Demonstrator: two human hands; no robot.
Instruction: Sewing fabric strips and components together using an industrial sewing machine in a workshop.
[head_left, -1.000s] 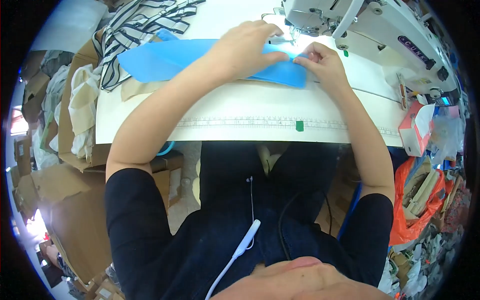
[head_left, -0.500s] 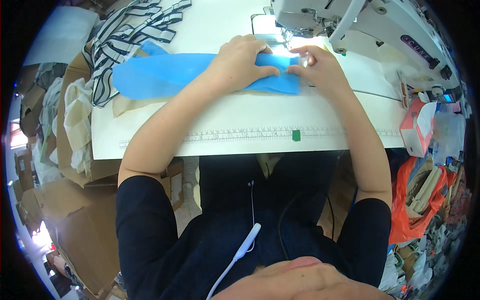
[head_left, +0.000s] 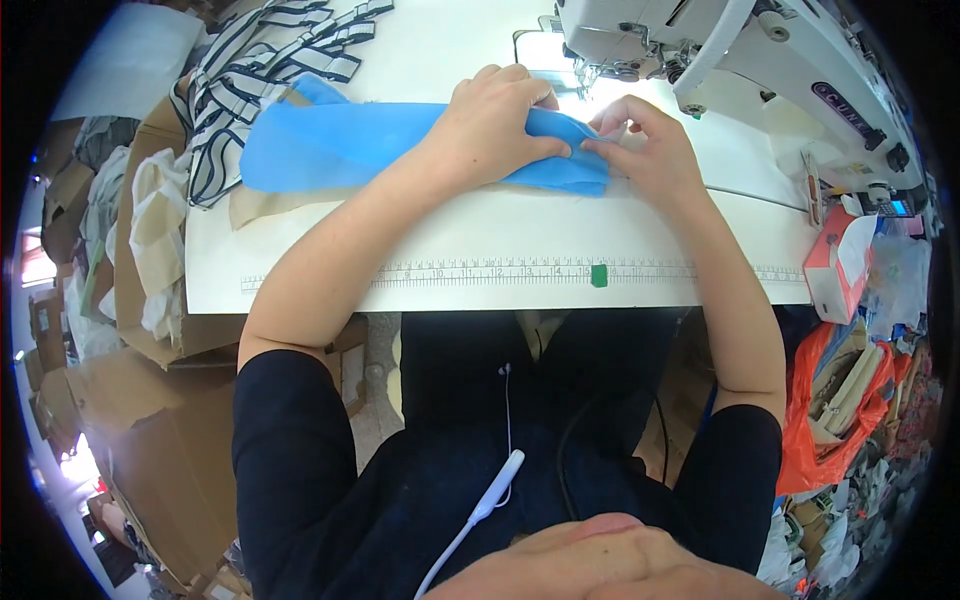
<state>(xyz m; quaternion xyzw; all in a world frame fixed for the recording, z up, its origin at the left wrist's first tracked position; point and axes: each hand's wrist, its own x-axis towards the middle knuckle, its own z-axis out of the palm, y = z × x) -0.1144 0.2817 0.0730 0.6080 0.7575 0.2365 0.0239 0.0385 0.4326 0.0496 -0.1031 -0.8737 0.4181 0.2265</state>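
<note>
A long light-blue fabric piece [head_left: 345, 145] lies across the white sewing table, in front of the sewing machine's needle area [head_left: 590, 80]. My left hand [head_left: 495, 125] rests over its right part, thumb and fingers closed on the cloth. At the right end of the blue fabric, my right hand [head_left: 655, 150] pinches the upper corner between thumb and fingers. The edge between both hands is raised and slightly wrinkled. Beige fabric [head_left: 270, 208] shows from under the blue piece at lower left.
Black-and-white striped strips [head_left: 225, 125] lie heaped at the table's left. A printed ruler [head_left: 470, 272] with a green mark runs along the front edge. At right are a pink-and-white tissue box [head_left: 830, 265] and a red bag [head_left: 810, 440]. A cardboard box [head_left: 150, 340] stands left.
The blue fabric has shifted slightly right, away from under the needle area. Its right upper edge has been lifted and bent, and my right hand's fingers have drawn together on the corner.
</note>
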